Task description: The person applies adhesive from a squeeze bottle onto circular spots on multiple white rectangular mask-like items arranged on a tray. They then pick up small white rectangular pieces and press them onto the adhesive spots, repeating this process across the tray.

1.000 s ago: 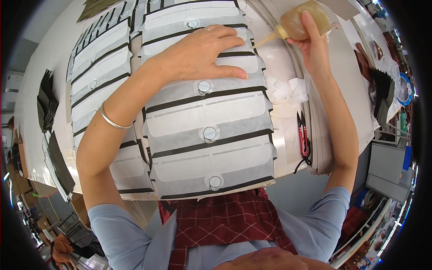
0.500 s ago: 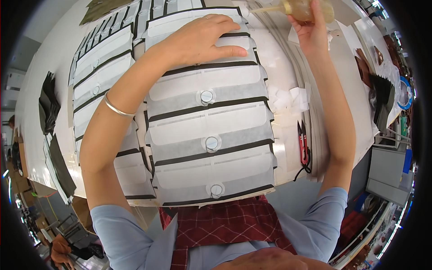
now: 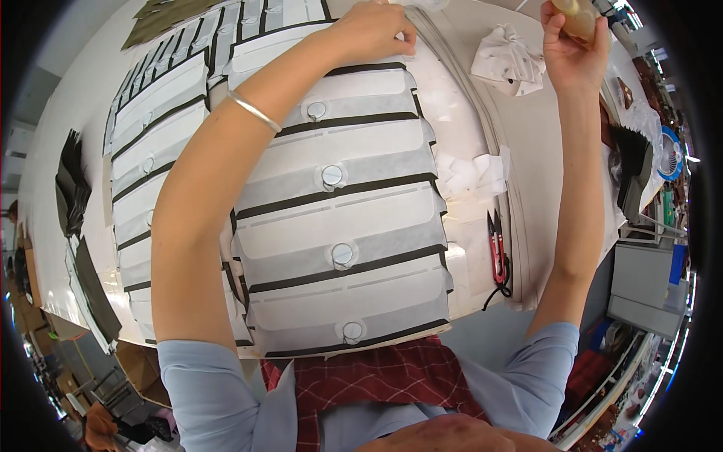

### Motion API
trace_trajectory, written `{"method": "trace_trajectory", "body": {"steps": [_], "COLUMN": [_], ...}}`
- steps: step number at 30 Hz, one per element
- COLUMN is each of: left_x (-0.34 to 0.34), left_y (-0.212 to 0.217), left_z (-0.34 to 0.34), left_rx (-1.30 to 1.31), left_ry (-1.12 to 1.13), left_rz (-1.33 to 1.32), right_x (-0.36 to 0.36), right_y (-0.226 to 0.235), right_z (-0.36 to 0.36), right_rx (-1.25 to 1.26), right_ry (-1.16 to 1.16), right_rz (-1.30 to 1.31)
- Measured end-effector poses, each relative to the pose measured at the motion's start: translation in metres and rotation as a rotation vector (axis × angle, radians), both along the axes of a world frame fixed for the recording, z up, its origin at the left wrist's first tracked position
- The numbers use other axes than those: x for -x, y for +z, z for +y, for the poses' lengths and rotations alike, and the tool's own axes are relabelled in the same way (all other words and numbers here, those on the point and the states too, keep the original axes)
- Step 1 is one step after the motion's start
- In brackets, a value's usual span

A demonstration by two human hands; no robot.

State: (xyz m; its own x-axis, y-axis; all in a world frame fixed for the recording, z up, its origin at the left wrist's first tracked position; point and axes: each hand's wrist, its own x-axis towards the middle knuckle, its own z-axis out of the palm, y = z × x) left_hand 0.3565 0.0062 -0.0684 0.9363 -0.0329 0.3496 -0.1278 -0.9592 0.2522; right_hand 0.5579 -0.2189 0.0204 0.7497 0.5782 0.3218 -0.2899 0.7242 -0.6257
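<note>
The right hand has its grip closed round the amber bottle, above the bench's far right; it looks light and squeezable, perhaps slick, so the body is the place to hold. The left hand curls over the far end of the overlapping panels; whether its grip pinches anything, I cannot tell. The panels seem thin, light and easily creased, best taken by their dark edges.
</note>
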Motion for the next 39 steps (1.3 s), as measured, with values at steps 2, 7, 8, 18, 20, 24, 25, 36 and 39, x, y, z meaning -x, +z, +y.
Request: {"method": "trace_trajectory", "body": {"steps": [2, 7, 8, 18, 20, 24, 25, 36, 39], "left_x": [-0.005, -0.025, -0.031, 0.017, 0.038, 0.072, 0.079, 0.087, 0.087], "left_y": [0.007, 0.008, 0.017, 0.033, 0.025, 0.001, 0.002, -0.002, -0.002], "left_z": [0.0, -0.001, -0.002, -0.009, 0.001, -0.007, -0.015, -0.016, -0.016], "left_rx": [-0.017, 0.264, 0.488, 0.523, 0.288, 0.018, 0.031, 0.002, -0.012], "left_ry": [-0.002, 0.112, 0.136, 0.038, 0.115, 0.022, 0.037, 0.013, 0.012], "left_rz": [0.081, 0.091, 0.158, 0.22, 0.126, 0.01, 0.082, 0.039, 0.032], "right_x": [0.0, 0.0, 0.0, 0.0, 0.025, 0.05, 0.055, 0.064, 0.06], "right_y": [0.003, 0.003, 0.004, -0.024, -0.042, -0.069, -0.073, -0.081, -0.084], "right_z": [-0.005, -0.011, -0.012, -0.003, 0.01, 0.028, 0.033, 0.065, 0.063], "right_rx": [0.013, 0.038, 0.023, 0.17, 0.315, 0.453, 0.446, 0.551, 0.541], "right_ry": [-0.002, -0.024, -0.021, -0.18, -0.224, -0.11, -0.096, -0.205, -0.179], "right_rz": [0.019, 0.028, 0.034, -0.096, -0.188, -0.248, -0.239, -0.254, -0.265]}}
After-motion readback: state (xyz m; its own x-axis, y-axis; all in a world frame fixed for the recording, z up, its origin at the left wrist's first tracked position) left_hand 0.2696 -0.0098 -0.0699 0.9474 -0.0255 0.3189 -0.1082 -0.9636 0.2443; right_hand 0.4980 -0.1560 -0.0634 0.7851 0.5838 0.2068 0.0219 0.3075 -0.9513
